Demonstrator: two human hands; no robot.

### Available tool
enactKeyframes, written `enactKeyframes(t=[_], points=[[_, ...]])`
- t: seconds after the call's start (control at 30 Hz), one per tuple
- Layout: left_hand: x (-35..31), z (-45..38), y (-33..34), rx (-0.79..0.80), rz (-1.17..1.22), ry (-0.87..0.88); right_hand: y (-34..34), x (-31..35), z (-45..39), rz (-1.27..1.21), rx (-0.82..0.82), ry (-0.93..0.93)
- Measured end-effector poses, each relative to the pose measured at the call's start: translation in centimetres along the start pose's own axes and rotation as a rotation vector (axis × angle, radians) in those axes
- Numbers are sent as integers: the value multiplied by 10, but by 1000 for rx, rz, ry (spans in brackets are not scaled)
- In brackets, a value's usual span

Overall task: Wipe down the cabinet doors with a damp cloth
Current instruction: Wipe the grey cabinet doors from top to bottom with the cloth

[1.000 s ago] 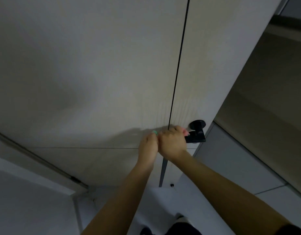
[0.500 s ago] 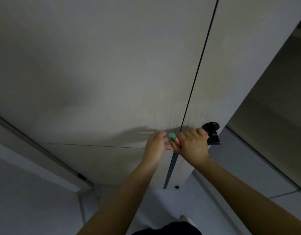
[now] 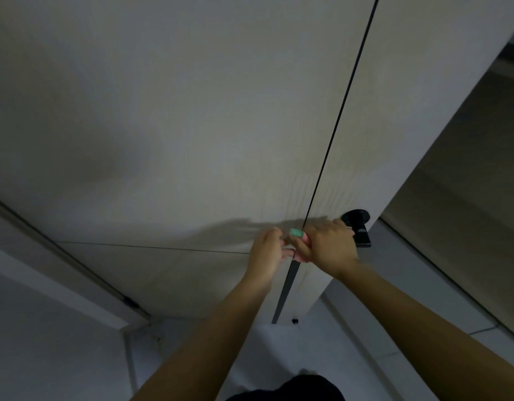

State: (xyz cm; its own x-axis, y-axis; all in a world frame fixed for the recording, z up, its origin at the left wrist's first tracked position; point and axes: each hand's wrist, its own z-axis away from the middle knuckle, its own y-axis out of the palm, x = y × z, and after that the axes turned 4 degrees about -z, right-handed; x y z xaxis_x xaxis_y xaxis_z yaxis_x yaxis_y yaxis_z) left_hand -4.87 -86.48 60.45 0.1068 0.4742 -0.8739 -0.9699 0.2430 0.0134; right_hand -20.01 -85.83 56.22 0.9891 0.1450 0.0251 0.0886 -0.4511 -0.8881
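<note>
Two tall pale cabinet doors fill the view, the left door (image 3: 192, 125) and the narrower right door (image 3: 400, 96), split by a thin dark gap. My right hand (image 3: 328, 244) grips a small green and pink cloth (image 3: 297, 233) right at that gap, low on the doors. Beside it on the left, my left hand (image 3: 266, 250) has curled fingers that touch the cloth's left side. Most of the cloth is hidden inside the two hands.
A black door handle (image 3: 358, 227) sticks out just right of my right hand. Below the left door runs a horizontal seam (image 3: 151, 246) with a lower panel (image 3: 174, 279). Pale tiled floor (image 3: 336, 342) lies beneath, and a darker wall (image 3: 467, 227) stands at the right.
The view has shifted so the doors and handle sit further right. My hands have drawn slightly apart, and the green end of the cloth now shows between them.
</note>
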Motion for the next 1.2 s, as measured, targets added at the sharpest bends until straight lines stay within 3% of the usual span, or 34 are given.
enactKeyframes(t=[0.2, 0.33, 0.5, 0.67, 0.77, 0.8, 0.87, 0.97, 1.2], points=[[0, 2, 6, 34, 21, 5, -12, -6, 7, -78, -40, -7], [1, 1, 12, 48, -24, 23, -20, -7, 10, 53, -8, 37], [2, 1, 18, 81, -59, 61, -29, -40, 47, 108, -171, 34], [6, -3, 30, 78, -175, 129, -12, 0, 47, -13, -175, 471], [8, -6, 30, 66, -196, 149, -11, 7, 46, -53, -147, 462], [9, -7, 31, 65, -198, 147, -16, 1, 49, -127, -165, 535], [11, -10, 34, 47, -198, 149, -22, -13, 52, -437, -220, 850], [11, -10, 40, -1, -183, 169, -24, -9, 43, -902, -178, 1198], [13, -14, 44, 10, -183, 179, -28, 1, 17, -998, -320, 1400]])
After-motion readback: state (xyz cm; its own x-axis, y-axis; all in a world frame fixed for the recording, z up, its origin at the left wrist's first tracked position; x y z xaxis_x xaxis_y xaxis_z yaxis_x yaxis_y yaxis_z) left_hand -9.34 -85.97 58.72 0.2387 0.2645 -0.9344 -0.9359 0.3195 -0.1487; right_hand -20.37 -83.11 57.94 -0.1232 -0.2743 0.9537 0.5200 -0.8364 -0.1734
